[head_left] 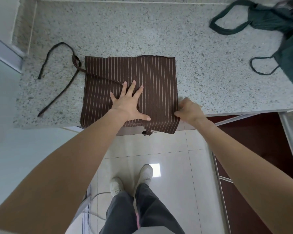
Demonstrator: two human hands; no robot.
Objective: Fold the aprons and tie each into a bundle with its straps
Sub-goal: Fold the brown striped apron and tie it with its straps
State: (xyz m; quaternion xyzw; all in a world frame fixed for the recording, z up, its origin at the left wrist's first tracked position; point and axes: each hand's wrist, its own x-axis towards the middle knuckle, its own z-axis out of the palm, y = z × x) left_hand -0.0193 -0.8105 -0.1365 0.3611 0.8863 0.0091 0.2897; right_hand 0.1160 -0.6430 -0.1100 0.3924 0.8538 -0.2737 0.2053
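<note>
While left hand (131, 103) presses flat, striped apron (130, 92) stripes run away, right hand (189, 109) grip pinching its edge

A brown apron (130, 92) with thin pale stripes lies folded into a flat, roughly square panel at the near edge of the speckled worktop (210, 78), its near corner hanging slightly over that edge. Its dark strap (57, 92) trails loose from the apron's far left corner, looping and running across the worktop to the left of it. A dark green apron (277, 24) lies crumpled and unfolded well apart, far right of the brown apron, its straps looped beside it.
</note>
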